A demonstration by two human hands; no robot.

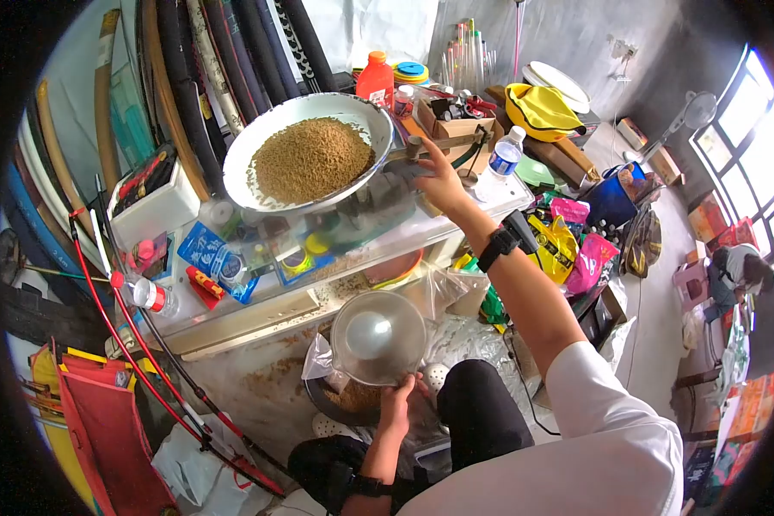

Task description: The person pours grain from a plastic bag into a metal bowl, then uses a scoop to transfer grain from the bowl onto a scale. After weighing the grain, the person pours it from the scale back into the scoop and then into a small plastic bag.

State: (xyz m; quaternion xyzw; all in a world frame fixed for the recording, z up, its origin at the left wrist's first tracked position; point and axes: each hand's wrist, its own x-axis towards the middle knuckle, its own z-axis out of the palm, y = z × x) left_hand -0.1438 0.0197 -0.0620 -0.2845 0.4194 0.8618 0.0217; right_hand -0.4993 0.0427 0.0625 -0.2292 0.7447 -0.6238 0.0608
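My left hand (396, 408) is closed on the near rim of a round, dull silver metal bowl (378, 331), above my lap. Partly under it, a dark tub (322, 402) holds brown pellets (357, 397). My right hand (443, 181) reaches to the metal beam of a scale (451, 144), its index finger stretched out at a small dark weight (414, 146). Fingers look apart, though the thumb is hard to see. Left of that hand, a white enamel basin (236, 176) sits tilted in view, heaped with brown pellets (314, 159).
Below the basin stands a glass-topped counter (344, 236) with small packets. A water bottle (506, 153) is beside the scale. Bicycle tyres (103, 95) hang at left, near red cables (133, 370). Coloured bags (568, 249) lie at right. Another person (735, 271) sits far right.
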